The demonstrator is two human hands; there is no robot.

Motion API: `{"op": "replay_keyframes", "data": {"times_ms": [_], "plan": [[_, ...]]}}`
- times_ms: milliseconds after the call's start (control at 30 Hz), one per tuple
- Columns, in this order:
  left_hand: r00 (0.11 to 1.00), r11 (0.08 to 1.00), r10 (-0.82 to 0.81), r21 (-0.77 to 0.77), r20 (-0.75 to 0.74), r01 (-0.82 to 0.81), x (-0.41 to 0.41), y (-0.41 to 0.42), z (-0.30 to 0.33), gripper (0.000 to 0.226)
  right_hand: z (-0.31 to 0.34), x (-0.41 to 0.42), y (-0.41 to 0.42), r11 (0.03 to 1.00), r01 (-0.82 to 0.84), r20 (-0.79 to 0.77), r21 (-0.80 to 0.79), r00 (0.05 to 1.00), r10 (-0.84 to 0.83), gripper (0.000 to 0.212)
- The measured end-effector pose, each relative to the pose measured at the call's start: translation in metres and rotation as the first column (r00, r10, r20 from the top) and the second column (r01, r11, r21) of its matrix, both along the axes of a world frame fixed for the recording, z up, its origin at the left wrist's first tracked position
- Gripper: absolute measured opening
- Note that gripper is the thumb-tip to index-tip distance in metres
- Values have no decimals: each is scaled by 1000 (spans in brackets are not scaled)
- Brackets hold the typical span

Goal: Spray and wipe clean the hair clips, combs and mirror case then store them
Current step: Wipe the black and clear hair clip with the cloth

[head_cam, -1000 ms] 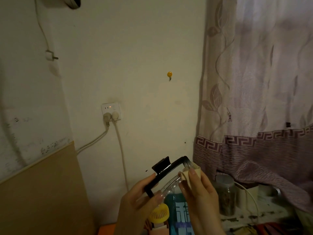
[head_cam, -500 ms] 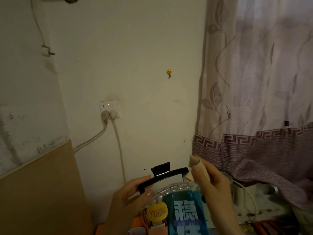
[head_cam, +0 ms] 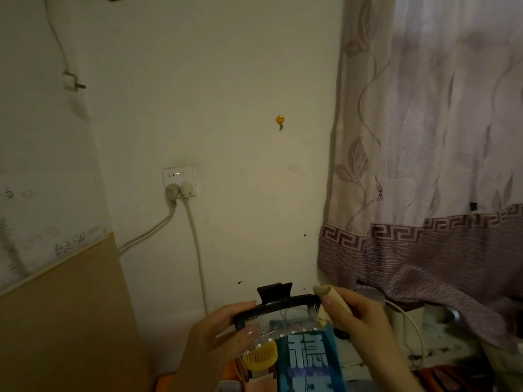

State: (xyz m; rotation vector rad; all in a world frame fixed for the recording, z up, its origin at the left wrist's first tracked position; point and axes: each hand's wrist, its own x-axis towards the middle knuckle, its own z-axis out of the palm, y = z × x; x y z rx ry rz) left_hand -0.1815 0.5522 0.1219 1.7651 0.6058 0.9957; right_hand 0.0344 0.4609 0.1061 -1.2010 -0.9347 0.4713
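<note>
A large hair clip (head_cam: 278,302) with a black top bar and clear plastic teeth is held up in front of the wall at the bottom centre. My left hand (head_cam: 223,332) grips its left end, thumb on the clear teeth. My right hand (head_cam: 356,315) pinches a small folded beige cloth (head_cam: 325,295) against the clip's right end. Combs and the mirror case are not in view.
A blue carton with white characters (head_cam: 308,360) and a small yellow fan (head_cam: 260,356) stand just below the clip. A socket with two plugs (head_cam: 179,183) and cords is on the wall. A patterned curtain (head_cam: 424,165) hangs right, a brown board (head_cam: 65,321) leans left.
The clip has been turned from tilted to nearly level. My right hand has slid the cloth from the clip's clear middle out to its right end.
</note>
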Motion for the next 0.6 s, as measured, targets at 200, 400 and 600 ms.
{"op": "replay_keyframes", "data": {"times_ms": [200,400,600], "plan": [[1000,1000,-7,13,20,7,-1,1,1,31,4,-2,-1,995,52,-17,88,999,-51,29],[999,999,-31,-6,24,31,0,-1,7,31,-1,-10,1,1000,17,104,16,994,-19,28],[999,999,-39,5,-12,39,-7,1,9,31,-7,-6,1,999,34,0,10,999,-34,22]]}}
